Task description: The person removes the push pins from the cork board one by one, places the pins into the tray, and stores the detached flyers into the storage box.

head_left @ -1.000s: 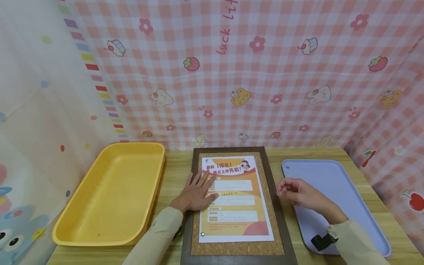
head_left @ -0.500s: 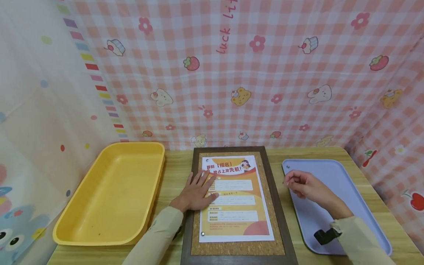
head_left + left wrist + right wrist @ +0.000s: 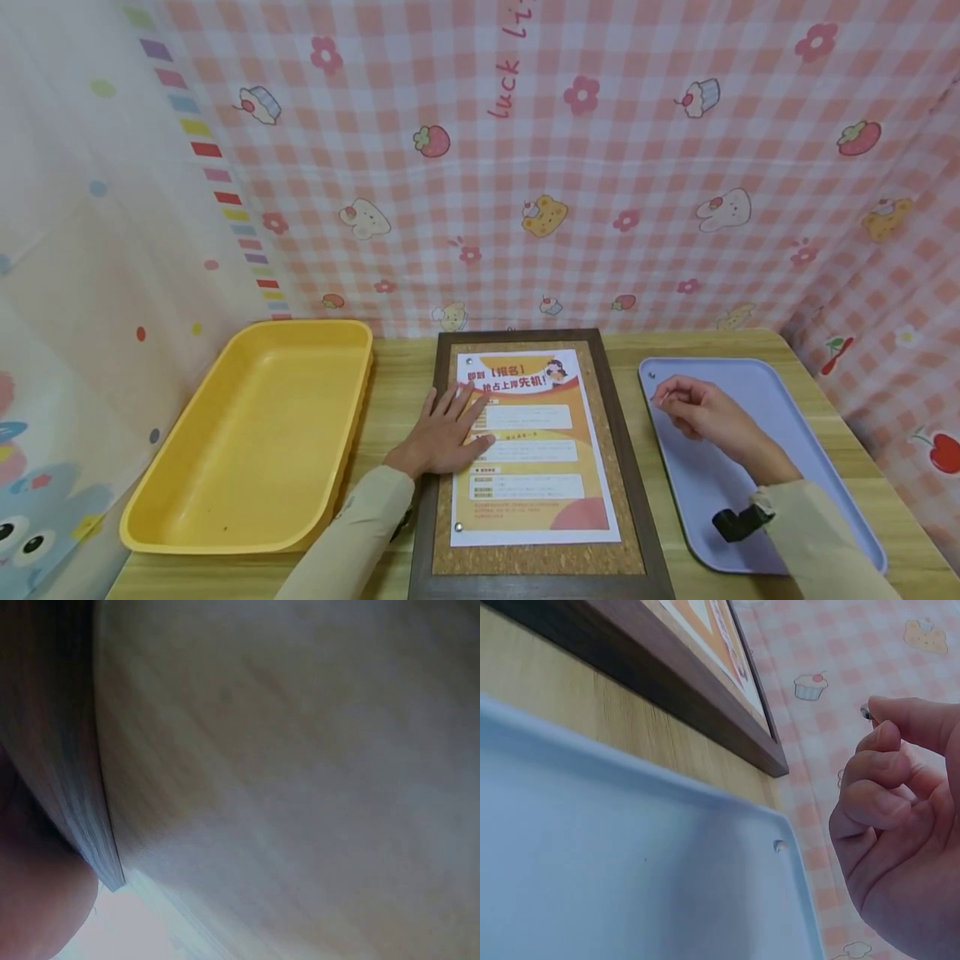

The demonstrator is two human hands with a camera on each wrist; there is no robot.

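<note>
My left hand (image 3: pixel 442 435) lies with spread fingers on the printed poster (image 3: pixel 525 508), pressing its left side against the framed cork board (image 3: pixel 540 563). Silver thumbtacks sit in the poster's upper left corner and its lower left corner (image 3: pixel 459 527). Above the lilac tray (image 3: pixel 757 467), my right hand (image 3: pixel 708 417) pinches a small silver thumbtack (image 3: pixel 865 711) between thumb and index finger, its other fingers curled. Another thumbtack (image 3: pixel 652 375) lies in the tray's far left corner. The left wrist view shows mostly blurred tabletop and the frame's edge.
A deep yellow tray (image 3: pixel 247 546) stands left of the board on the wooden table (image 3: pixel 397 375). Pink checked cloth (image 3: pixel 480 175) hangs behind the table and along the right side; a pale patterned cloth hangs on the left.
My right hand, pinching the thumbtack, has moved right and slightly up, away from the board's right edge to over the lilac tray. The left hand stays on the poster.
</note>
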